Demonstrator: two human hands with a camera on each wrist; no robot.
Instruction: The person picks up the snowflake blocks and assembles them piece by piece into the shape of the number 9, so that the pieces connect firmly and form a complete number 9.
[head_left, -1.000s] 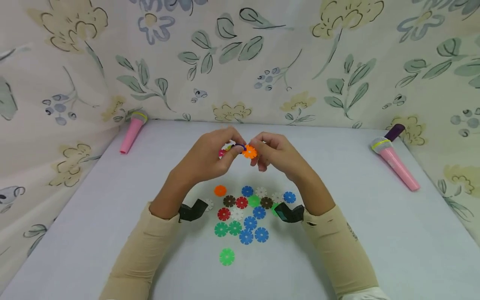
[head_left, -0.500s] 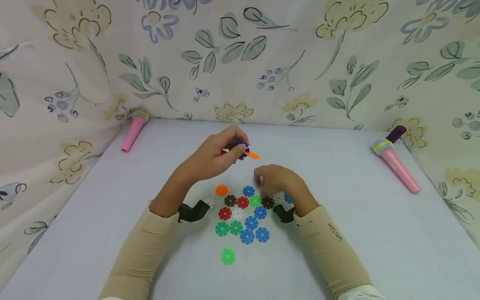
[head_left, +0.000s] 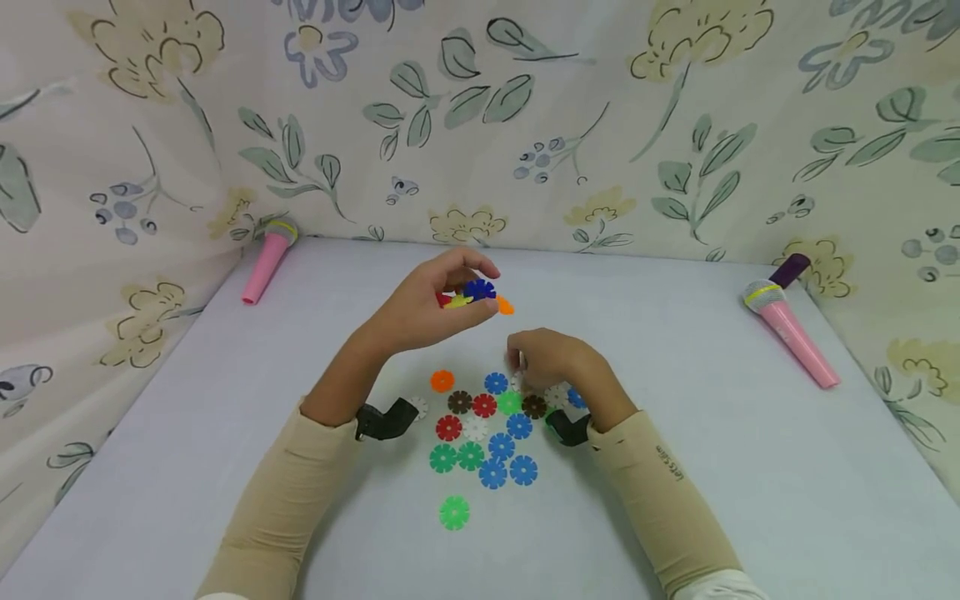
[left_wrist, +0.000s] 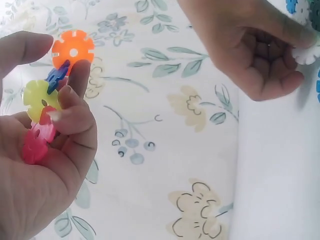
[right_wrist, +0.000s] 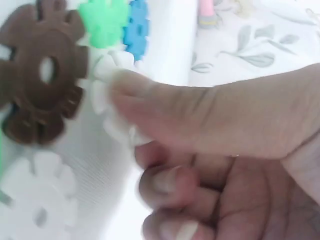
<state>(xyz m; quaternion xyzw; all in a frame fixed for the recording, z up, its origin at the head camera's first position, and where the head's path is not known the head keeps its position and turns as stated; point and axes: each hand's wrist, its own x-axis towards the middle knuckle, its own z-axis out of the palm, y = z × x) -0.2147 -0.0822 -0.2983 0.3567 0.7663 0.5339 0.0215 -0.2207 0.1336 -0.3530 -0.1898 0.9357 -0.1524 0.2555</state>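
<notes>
My left hand (head_left: 420, 312) is raised over the far part of the table. It holds a chain of interlocking notched plastic discs, its lower fingers curled over the pink end. In the left wrist view the chain runs from an orange disc (left_wrist: 85, 46) through a blue disc (left_wrist: 56, 77) and a yellow disc (left_wrist: 36, 100) to red and pink pieces. Down at the tabletop, my right hand (head_left: 558, 358) pinches a white notched disc (right_wrist: 112, 62), thumb on top and fingers curled beneath. The thumb hides part of that disc.
Several loose discs lie between the forearms, including a brown disc (right_wrist: 22, 75), an orange disc (head_left: 442, 381) and a light green disc (head_left: 454, 513). Pink toy microphones stand at left (head_left: 268, 262) and right (head_left: 795, 333). A floral cloth (head_left: 465, 125) backs the table.
My right hand has left the chain's orange disc and come down to a white disc on the table. My left hand stays raised; its fingers have loosened and the chain has turned.
</notes>
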